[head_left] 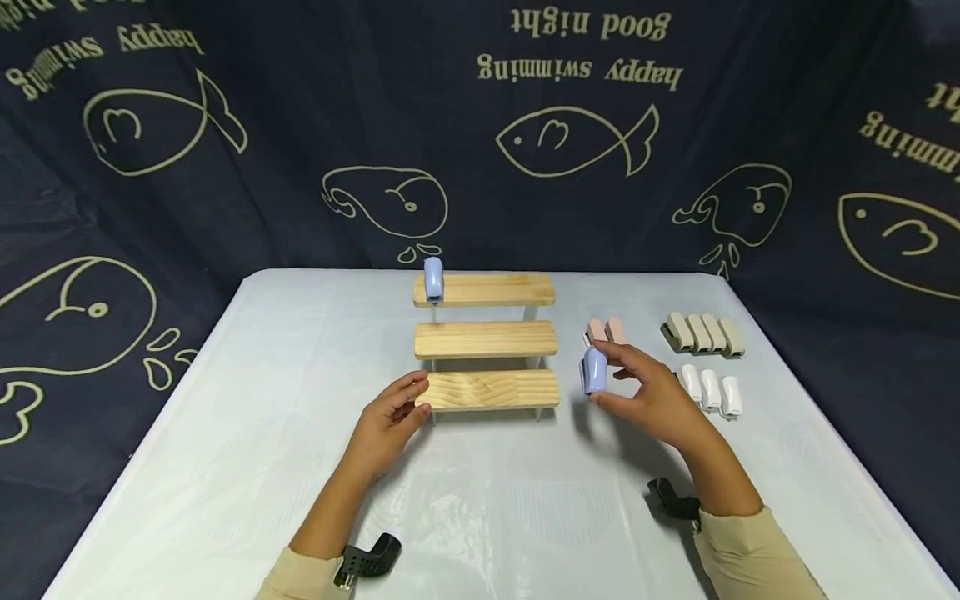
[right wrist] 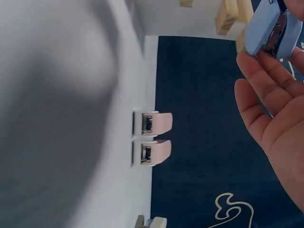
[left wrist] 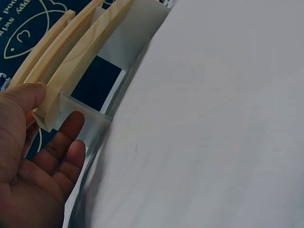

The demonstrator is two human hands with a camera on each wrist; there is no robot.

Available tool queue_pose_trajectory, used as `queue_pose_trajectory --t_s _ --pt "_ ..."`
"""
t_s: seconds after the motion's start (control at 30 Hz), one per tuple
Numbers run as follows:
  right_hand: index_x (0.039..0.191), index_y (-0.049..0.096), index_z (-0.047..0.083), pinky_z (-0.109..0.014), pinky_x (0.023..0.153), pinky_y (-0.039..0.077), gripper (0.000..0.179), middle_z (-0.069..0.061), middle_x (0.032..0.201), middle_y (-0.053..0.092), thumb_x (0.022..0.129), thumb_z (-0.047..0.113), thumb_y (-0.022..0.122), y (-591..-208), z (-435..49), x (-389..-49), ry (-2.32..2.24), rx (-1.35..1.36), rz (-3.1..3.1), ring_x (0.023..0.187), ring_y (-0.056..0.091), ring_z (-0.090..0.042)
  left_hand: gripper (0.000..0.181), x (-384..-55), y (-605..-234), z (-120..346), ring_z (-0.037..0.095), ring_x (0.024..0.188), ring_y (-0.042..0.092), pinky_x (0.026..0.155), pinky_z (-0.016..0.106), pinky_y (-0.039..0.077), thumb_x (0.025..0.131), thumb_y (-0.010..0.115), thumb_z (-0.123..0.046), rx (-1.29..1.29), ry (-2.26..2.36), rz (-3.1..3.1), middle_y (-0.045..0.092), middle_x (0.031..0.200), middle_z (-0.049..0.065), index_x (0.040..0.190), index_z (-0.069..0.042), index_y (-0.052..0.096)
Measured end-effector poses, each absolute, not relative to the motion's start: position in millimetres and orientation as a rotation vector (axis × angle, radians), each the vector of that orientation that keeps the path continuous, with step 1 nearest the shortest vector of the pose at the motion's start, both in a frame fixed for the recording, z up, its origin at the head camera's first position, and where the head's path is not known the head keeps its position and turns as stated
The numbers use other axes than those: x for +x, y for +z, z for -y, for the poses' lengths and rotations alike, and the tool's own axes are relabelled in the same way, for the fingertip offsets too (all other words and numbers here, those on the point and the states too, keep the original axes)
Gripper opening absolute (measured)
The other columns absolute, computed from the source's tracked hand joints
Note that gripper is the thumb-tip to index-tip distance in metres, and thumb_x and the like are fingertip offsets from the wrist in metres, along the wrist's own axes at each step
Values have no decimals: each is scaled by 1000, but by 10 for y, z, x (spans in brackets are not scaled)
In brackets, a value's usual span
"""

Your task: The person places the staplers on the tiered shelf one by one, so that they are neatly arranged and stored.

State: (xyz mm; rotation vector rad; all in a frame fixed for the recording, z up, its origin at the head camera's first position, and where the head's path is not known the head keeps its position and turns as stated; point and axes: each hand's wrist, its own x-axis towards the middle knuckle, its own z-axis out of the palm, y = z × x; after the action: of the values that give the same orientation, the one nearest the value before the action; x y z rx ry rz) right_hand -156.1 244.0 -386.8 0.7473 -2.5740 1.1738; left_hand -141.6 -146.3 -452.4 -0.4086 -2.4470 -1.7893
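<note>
My right hand [head_left: 656, 400] pinches a small blue stapler [head_left: 596, 371] between thumb and fingers, held up to the right of a three-tier wooden display stand [head_left: 487, 390]. In the right wrist view its metal inner part shows between the blue halves [right wrist: 262, 28]. At the stand's lowest plank, my left hand [head_left: 386, 425] holds the left end, thumb and index finger against the wood; the other fingers [left wrist: 71, 128] spread beside the translucent leg. Another blue stapler [head_left: 433, 279] stands at the left end of the top plank.
Two pink staplers [head_left: 615, 330] stand behind my right hand. Farther right, a row of several grey-beige staplers [head_left: 697, 332] lies behind three white staplers [head_left: 709, 389]. A dark cloth with fish drawings [head_left: 577, 142] hangs beyond the white table [head_left: 300, 350].
</note>
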Motion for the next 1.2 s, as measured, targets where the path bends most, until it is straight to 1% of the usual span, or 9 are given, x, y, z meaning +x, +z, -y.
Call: queue_pose_trajectory --t_s 0.13,0.23,0.37,0.4,0.5,0.7,0.97,1.1,1.2 --pt "140 55 7 -23 85 50 69 -8 131 61 78 5 85 -3798 -2417 -1597 1149 757 2586 100 60 -17 43 -1419 -4534 1464 21 128 53 99 30 49 95 69 -12 -415 -1795 2439 50 147 5 135 2 59" --pt "141 54 5 -28 84 52 69 -11 131 61 79 6 85 -3732 -2365 -1642 1135 787 2586 100 61 -23 42 -1387 -4446 1434 26 127 53 96 27 50 95 67 -6 -408 -1803 2437 50 147 11 134 7 57" --pt "140 55 4 -35 84 53 68 -11 129 62 79 6 85 -3645 -2267 -1713 1122 832 2575 99 62 -26 41 -1387 -4439 1426 28 126 54 94 21 50 95 66 -3 -393 -1816 2434 49 147 13 134 8 57" --pt "140 55 4 -33 84 52 67 -11 129 62 79 7 85 -3627 -2241 -1733 1122 845 2572 99 61 -24 41 -1407 -4486 1437 26 126 54 93 20 50 95 67 -5 -396 -1818 2427 50 147 11 134 7 57" --pt "140 55 4 -37 86 52 66 -8 127 63 80 6 83 -3569 -2157 -1792 1130 880 2567 99 60 -22 42 -1426 -4534 1456 23 126 54 93 19 50 95 68 -9 -414 -1831 2406 51 146 8 134 4 59" --pt "140 55 4 -39 88 52 65 -6 124 63 81 7 83 -3475 -1975 -1910 1143 952 2535 102 59 -18 42 -1425 -4540 1456 23 127 53 94 18 49 95 69 -8 -416 -1846 2404 50 147 7 135 4 59" --pt "141 52 2 -44 87 51 65 -8 130 61 84 11 81 -3399 -1779 -2047 1171 930 2544 109 61 -23 43 -1400 -4547 1460 25 130 51 100 33 49 95 68 -9 -409 -1815 2431 49 148 7 135 3 58" --pt "144 49 2 -47 89 50 66 -7 132 59 86 15 79 -3354 -1695 -2113 1202 934 2554 114 60 -25 43 -1402 -4538 1464 20 130 51 100 31 49 95 69 -12 -400 -1809 2434 50 147 4 135 1 59" --pt "146 48 2 -48 90 50 67 -7 134 58 87 16 79 -3320 -1634 -2143 1220 946 2559 115 60 -24 43 -1400 -4529 1455 23 129 52 99 31 49 95 68 -9 -406 -1805 2428 50 147 7 135 3 59"
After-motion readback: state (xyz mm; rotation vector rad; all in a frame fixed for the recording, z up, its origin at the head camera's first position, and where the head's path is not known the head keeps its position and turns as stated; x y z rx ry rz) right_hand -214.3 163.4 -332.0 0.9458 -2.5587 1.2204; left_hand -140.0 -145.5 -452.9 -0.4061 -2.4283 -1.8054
